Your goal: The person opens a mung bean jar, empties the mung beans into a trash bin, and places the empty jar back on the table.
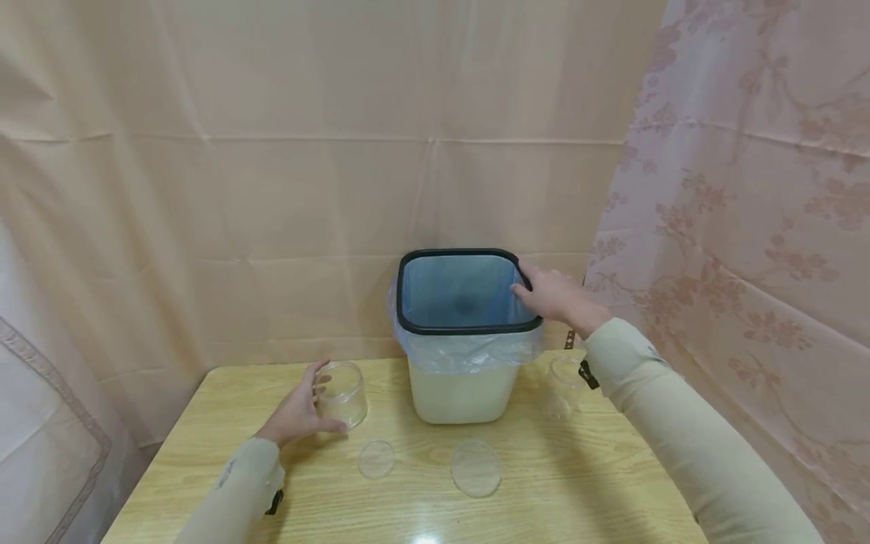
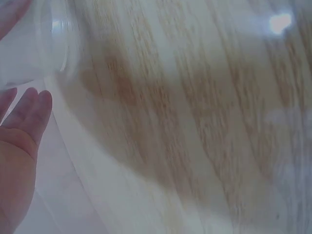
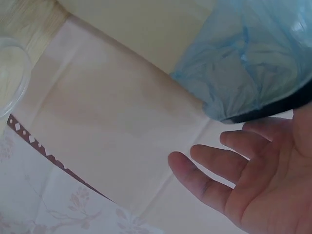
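My left hand (image 1: 302, 412) is spread around the left side of a clear round container (image 1: 350, 397) on the table. In the left wrist view its fingers (image 2: 34, 112) are nearly straight, just beside the container wall (image 2: 24, 58). A cream trash bin (image 1: 462, 397) with a translucent bluish bag (image 1: 469, 357) stands at the back, its black rim (image 1: 469, 330) over the bag. My right hand (image 1: 553, 296) is at the rim's right side, thumb on the inner side. The right wrist view shows several loosely extended fingers (image 3: 209, 187) outside the bin, apart from its wall.
Two clear round discs, a smaller one (image 1: 376, 459) and a larger one (image 1: 476, 468), lie on the wooden table (image 1: 204, 461) in front. Another clear container (image 1: 563, 389) stands right of the bin, under my right forearm. A beige curtain (image 1: 272, 189) hangs behind.
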Demonstrator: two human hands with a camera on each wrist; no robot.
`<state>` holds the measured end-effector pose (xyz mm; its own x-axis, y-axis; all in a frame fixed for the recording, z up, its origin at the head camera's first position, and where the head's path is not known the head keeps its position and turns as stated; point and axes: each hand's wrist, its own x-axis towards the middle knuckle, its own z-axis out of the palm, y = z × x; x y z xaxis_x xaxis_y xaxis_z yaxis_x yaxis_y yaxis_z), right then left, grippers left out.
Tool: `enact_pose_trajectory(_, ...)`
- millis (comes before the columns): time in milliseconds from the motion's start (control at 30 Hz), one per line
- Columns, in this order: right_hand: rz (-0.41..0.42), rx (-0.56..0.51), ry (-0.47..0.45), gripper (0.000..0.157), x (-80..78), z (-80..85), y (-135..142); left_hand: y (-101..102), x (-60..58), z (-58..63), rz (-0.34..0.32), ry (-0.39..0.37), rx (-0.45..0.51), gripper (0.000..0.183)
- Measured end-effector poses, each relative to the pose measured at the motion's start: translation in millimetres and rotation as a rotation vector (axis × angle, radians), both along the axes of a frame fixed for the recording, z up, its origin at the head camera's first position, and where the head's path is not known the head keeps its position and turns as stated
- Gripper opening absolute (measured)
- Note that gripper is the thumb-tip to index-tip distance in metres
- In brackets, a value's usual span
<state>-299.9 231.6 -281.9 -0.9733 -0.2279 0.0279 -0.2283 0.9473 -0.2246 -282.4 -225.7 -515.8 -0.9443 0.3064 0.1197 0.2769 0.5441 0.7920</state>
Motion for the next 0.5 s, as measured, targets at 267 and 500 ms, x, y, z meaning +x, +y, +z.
enact_pose_trajectory(267, 0.009, -0.079, 0.103, 0.066, 5.3, 8.8, 11.0, -1.1, 5.4, 18.0, 0.024, 0.102, -0.099, 0.122)
enact_pose_trajectory(500, 0.003, -0.122, 0.100, 0.068, 20.4, 10.1, 24.6, 6.0, 6.0, 43.3, 0.029, 0.237, -0.217, 0.097)
